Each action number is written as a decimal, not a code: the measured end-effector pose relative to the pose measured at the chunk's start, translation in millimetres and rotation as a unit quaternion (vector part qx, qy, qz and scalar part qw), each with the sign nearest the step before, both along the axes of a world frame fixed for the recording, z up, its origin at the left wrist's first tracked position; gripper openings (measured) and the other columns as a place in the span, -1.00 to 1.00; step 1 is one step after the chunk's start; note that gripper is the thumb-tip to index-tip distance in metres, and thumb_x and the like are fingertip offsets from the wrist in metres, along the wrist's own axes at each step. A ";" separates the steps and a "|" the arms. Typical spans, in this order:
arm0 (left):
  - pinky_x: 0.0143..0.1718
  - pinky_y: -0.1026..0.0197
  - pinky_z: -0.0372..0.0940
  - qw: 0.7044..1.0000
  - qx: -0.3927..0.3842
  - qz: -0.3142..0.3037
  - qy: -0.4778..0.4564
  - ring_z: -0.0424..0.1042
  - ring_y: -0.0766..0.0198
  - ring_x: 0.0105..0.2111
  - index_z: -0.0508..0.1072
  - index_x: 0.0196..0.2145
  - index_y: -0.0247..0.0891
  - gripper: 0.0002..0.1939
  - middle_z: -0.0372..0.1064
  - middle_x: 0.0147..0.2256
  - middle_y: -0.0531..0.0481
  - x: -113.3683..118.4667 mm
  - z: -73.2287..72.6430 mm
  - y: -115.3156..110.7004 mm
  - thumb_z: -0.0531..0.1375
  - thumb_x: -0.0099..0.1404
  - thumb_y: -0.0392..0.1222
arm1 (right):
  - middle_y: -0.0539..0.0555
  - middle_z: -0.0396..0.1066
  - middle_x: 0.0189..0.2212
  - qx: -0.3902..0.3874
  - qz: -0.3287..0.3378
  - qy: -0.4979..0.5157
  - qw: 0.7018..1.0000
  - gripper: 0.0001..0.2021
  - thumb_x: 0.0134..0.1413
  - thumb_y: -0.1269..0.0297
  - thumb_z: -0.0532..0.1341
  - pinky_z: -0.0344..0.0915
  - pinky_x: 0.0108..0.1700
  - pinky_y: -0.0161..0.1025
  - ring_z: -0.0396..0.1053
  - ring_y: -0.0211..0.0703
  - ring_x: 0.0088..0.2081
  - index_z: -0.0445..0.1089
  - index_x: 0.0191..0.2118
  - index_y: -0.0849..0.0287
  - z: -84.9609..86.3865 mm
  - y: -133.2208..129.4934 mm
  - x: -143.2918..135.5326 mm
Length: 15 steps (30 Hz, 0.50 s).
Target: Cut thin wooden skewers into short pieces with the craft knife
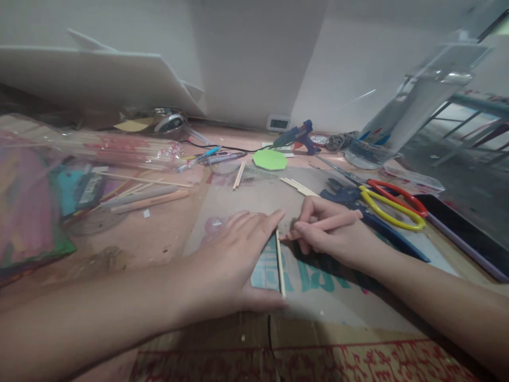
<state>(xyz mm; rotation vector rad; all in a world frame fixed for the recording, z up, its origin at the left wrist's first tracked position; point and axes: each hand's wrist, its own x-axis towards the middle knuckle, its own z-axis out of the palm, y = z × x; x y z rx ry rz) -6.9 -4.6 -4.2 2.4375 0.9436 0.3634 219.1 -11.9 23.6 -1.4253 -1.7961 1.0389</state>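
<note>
A thin wooden stick (pixel 280 262) lies on a grey-brown sheet (pixel 330 307) with teal lettering. My left hand (pixel 234 254) holds it at its two ends, the thumb at the near end and the index finger at the far end, the other fingers stretched over the sheet. A peach-coloured pen (pixel 334 220) is pinched in my right hand (pixel 330 233), its tip close to the stick's upper part; whether it touches cannot be made out. Short cut sticks (pixel 239 175) lie beyond my hands, with more sticks (pixel 298 185) near my right knuckles.
To the right are dark blue pliers (pixel 389 233), red-and-yellow-handled scissors (pixel 393 204), a phone (pixel 465 228) and a clear water container (pixel 409 111). Behind sit a green paper octagon (pixel 270 159) and a glue gun (pixel 296 137). Bagged sticks (pixel 111 148) and pens (pixel 149 200) are at left.
</note>
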 end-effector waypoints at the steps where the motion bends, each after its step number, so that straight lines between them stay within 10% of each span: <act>1: 0.24 -0.37 0.15 1.000 -0.002 0.000 0.001 0.15 -0.29 0.29 -0.03 0.43 -0.12 0.16 0.20 0.29 -0.29 0.0 0.3 -0.3 0.44 0.04 0.21 | -0.03 0.47 -0.63 -0.010 0.015 0.008 1.000 -0.75 0.13 0.24 0.32 0.31 -0.50 -0.35 0.48 -0.20 -0.52 0.23 -0.46 0.09 0.0 -1.1 0.6; 15: 0.25 -0.35 0.16 1.000 -0.011 -0.003 0.014 0.15 -0.28 0.30 -0.08 0.45 -0.21 0.20 0.16 0.31 -0.33 2.3 7.5 -0.9 0.44 0.07 0.23 | 0.00 0.48 -0.49 0.009 0.059 0.130 0.990 -0.79 0.25 0.06 0.31 0.21 -0.52 -0.35 0.38 -0.24 -0.49 0.47 -0.21 0.10 -4.3 -1.4 21.2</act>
